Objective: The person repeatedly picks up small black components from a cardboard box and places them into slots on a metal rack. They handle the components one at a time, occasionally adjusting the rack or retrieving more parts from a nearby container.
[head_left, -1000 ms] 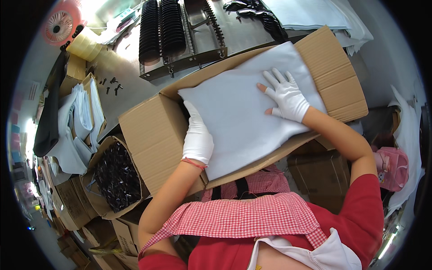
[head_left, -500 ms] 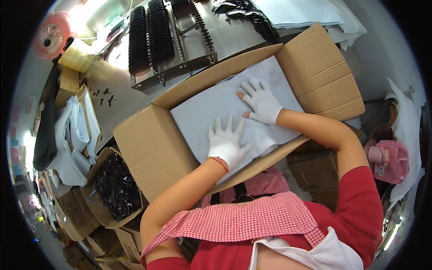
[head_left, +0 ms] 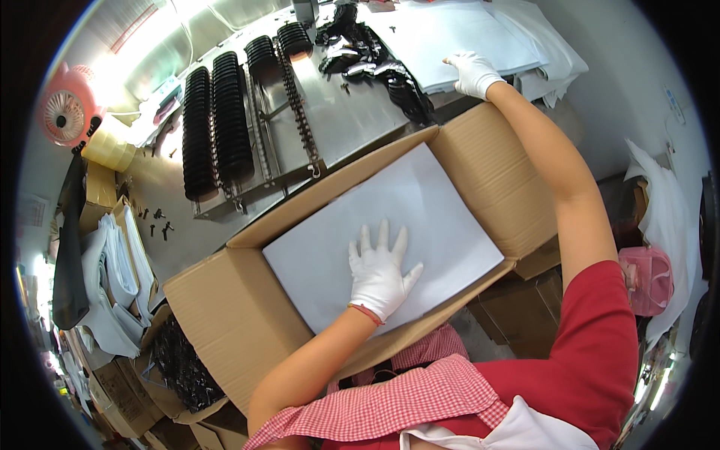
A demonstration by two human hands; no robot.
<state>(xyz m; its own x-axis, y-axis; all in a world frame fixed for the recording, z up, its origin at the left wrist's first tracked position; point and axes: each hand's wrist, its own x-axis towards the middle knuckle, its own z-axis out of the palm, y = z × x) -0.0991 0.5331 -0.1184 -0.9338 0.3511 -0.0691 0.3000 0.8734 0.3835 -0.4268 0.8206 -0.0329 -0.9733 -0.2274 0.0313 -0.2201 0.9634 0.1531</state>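
Note:
My left hand (head_left: pixel 381 279), in a white glove, lies flat with spread fingers on a pale grey-white sheet (head_left: pixel 442 217). That sheet rests inside an open cardboard box (head_left: pixel 219 311), whose end flaps stand outward. My right hand (head_left: pixel 475 75), gloved in white with bare fingertips, reaches past the box's far right corner. It is over the near edge of a stack of thin white sheets (head_left: pixel 442 37) on the metal table, fingers stretched out and nothing seen lifted in them.
Rows of black discs (head_left: pixel 231 112) stand in a metal rack on the table (head_left: pixel 169 232). Beside them lies a heap of shiny black pieces (head_left: pixel 367 64). A pink fan (head_left: pixel 67 109) is at far left; a carton of black wrapped parts (head_left: pixel 184 367) stands below.
My right hand has left the sheet in the box and moved up and right to the stack. My left hand stays on the sheet, which now lies flatter. The view has shifted.

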